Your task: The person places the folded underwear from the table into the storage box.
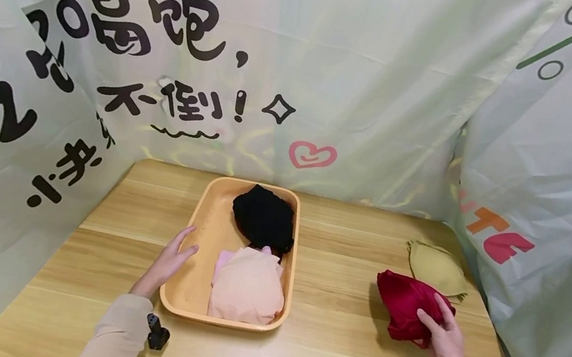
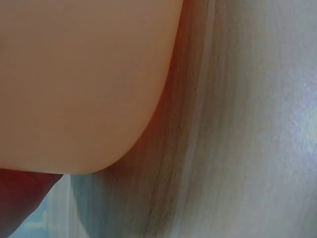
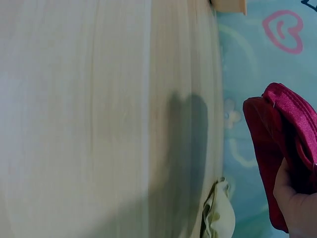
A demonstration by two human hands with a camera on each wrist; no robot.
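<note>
The tray point(image 1: 209, 222) lies with its far rim near the table's back edge, which meets a hanging printed curtain point(image 1: 387, 95). To the right of the tray, a wide stretch of wood runs as far as the red cloth point(image 1: 406, 304), well apart from the rim and raised above the table, with its shadow below. The right hand point(image 1: 442, 337) holds this cloth, fingers on top and thumb pinching its side. Beyond the red cloth from the tray, toward the table's right edge, lies a yellow-green cloth point(image 1: 436, 267), partly overlapped in the head view.

At the tray's left rim, the left hand point(image 1: 172, 260) rests with thumb and a finger extended and spread apart; its other fingers are hidden. A black device point(image 1: 157, 333) sits at that wrist, just outside the tray's near left corner.

Inside the tray, a black cloth point(image 1: 264, 215) fills the far right part and a pale pink cloth point(image 1: 247, 290) the near right, over a lilac piece point(image 1: 221, 261). The left strip shows bare floor.

The table point(image 1: 327, 345) is light, grained wood. Behind the tray, the curtain carries black lettering and a pink heart point(image 1: 313, 155).
</note>
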